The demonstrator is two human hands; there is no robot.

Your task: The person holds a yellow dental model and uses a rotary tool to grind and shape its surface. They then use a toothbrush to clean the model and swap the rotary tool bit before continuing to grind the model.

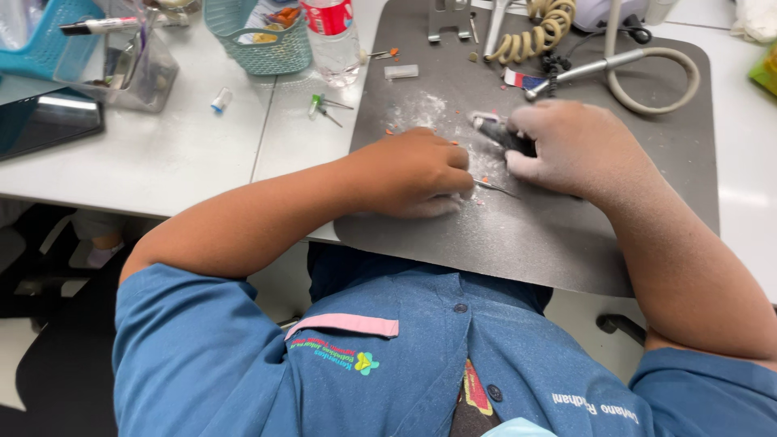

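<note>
A big white table holds everything. On it lies a wide dark grey mat, and both hands rest on that mat. White dust and tiny orange bits are scattered on the mat between and above the hands.

The person wears a blue shirt and leans over the table's edge.

The right hand sits on the right side of the mat, dusted white. Its fingers are curled and pressed around a small dark tool with a pale tip. The tool's long way points up and to the left, away from the hand and toward the dusty patch.

The left hand is closed into a loose fist, knuckles up, just left of the right hand. It seems to pinch something small against the mat, but the fingers hide it, so I cannot tell what it is. A thin metal pick lies on the mat, its near end at the left hand's fingers. Its long way runs left to right and it points toward the right hand. The left hand is the nearer one to it.

Farther back are a green basket, a clear bottle with a red label, a grey hose and a coiled cord.
</note>
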